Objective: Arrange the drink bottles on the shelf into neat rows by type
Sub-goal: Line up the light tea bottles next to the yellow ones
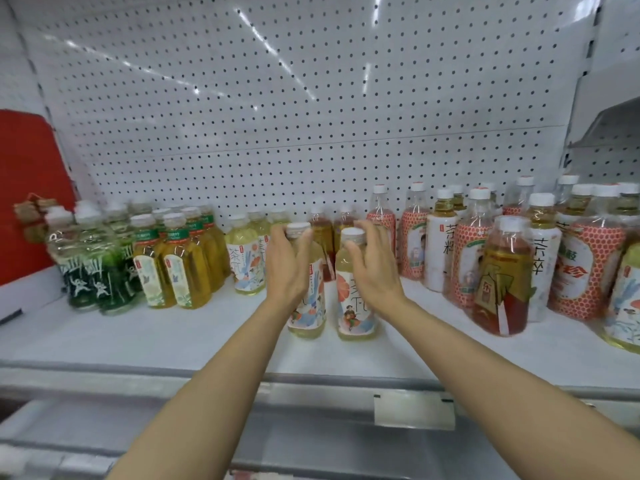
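Bottles of pale tea, two of them, stand upright side by side near the front of the white shelf [173, 341], directly ahead of the person. The left hand [289, 268] is wrapped around the neck and shoulder of the left pale tea bottle [308, 306], fingers curled just under its white cap. The right hand [375, 268] is cupped over the shoulder of the right pale tea bottle [355, 306]; its fingers look closed on the bottle, though the far side of the grip is hidden. Each hand is on its own bottle, so neither has to cross over.

Both bottles have their long axes vertical and stand apart from each other, with a narrow gap between them. Behind them and to the left sits a matching illustrated tea bottle [244, 261], which I judge to be the row they belong to. Further left are the yellow tea bottles [180, 268] and the green bottles [93, 271], already grouped.

Bare shelf lies open in front and to the left of the pair, so a short slide back and left looks free. To the right the mixed cluster [502, 265] crowds close, with a brown tea bottle [505, 282] leaning forward; that side offers little room. The shelf's front lip is near the bottles' bases.
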Available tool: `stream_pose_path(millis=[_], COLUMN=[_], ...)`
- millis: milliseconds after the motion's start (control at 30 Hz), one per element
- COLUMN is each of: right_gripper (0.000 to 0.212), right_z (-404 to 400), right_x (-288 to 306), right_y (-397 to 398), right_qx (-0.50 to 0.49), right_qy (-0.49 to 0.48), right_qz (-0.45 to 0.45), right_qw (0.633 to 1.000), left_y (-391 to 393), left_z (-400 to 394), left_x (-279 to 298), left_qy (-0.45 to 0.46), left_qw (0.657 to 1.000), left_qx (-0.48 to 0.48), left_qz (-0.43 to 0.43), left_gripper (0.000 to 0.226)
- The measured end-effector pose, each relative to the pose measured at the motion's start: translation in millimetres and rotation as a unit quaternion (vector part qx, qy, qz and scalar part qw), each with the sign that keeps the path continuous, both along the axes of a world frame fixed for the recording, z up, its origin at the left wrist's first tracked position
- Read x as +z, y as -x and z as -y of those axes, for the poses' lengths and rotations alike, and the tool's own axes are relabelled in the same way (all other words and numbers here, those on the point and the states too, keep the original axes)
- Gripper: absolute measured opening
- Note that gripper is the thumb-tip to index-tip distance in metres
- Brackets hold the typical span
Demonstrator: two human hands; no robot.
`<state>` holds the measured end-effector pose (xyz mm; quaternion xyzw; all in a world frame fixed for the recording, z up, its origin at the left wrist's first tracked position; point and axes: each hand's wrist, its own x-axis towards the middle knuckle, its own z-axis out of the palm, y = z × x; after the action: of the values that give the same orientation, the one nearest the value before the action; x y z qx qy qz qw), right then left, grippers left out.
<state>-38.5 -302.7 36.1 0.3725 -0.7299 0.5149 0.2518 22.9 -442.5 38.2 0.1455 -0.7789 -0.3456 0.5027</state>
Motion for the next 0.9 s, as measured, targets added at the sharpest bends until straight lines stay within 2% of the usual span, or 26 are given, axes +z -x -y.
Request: stream_pose_path(millis=[200,333,500,567,667,733,800,833,900], right_gripper=[0.038,0.038,0.042,0.055,0.087,0.088,0.084,0.081,0.075], right_z=[58,89,99,92,76,71,75,80,96], right_x=[1,2,-2,-6,-19,-25,-26,-24,-23], right_y=[-17,-21,-18,-14,-10,-10,-9,-9,-11], right_qx=[0.036,0.047,0.046,0.056,0.069,0.089,0.080,0.074,0.061], right_qy=[0.010,0.011,-0.007,-0.015,-0.081,-0.134,-0.148,-0.143,-0.130], right_qz=[0.012,0.024,0.013,0.033,0.123,0.185,0.200,0.198,0.194], right_qw=[0.999,0.999,0.999,0.998,0.987,0.969,0.965,0.967,0.971], left_y=[-30,-36,-38,-39,-49,-60,-69,-70,-68], left_z=[57,86,104,111,111,111,114,117,125], left_x=[8,9,-2,-5,-8,-19,-36,-43,-49], left_qy=[0.016,0.022,0.012,-0.011,-0.036,-0.030,-0.025,-0.027,-0.033], left_qw=[0.999,0.998,0.999,0.999,0.999,0.996,0.985,0.980,0.971], left_qx=[0.044,0.052,0.043,0.039,0.026,0.031,0.029,0.024,0.034], left_qz=[0.004,0.009,0.018,0.021,0.025,0.082,0.168,0.197,0.233], left_gripper=[0.037,0.031,0.033,0.036,0.050,0.076,0.098,0.099,0.087])
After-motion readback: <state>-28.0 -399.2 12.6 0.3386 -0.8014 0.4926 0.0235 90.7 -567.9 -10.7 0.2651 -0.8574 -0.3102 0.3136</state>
